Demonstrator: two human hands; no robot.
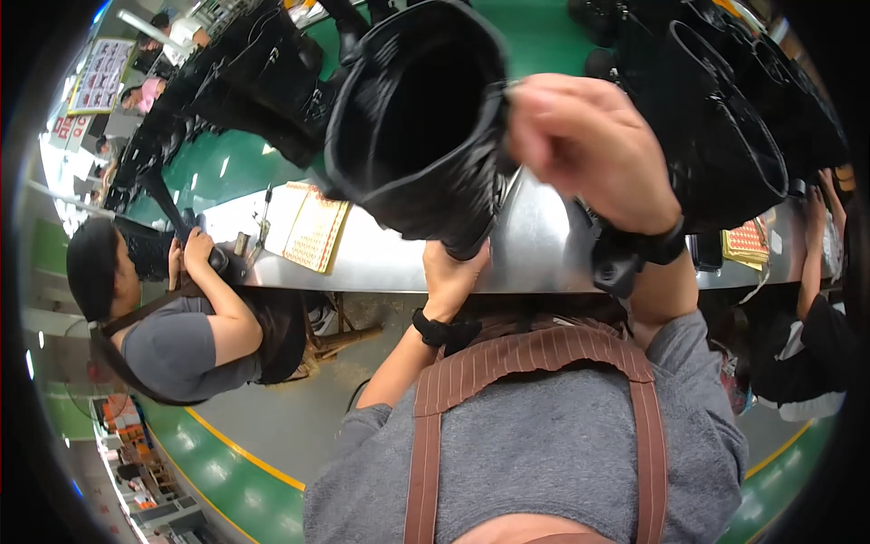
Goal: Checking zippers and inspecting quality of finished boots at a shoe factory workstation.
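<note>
A tall black boot [435, 195] stands over the bench with its wide shaft opening turned up toward me. My left hand [453, 275] grips it low down, near the bench's front edge; the boot hides most of those fingers. Beside the right side of the shaft rim is my right hand [594, 145], with its fingers curled in and partly blurred. Whether a small thing is pinched in them I cannot make out.
The metal bench [390, 263] carries a sheet of printed labels [313, 227] on the left and another label stack [746, 245] on the right. Black boots [725, 136] crowd the far right. A co-worker [181, 317] handles a boot at left; another person [807, 317] sits at right.
</note>
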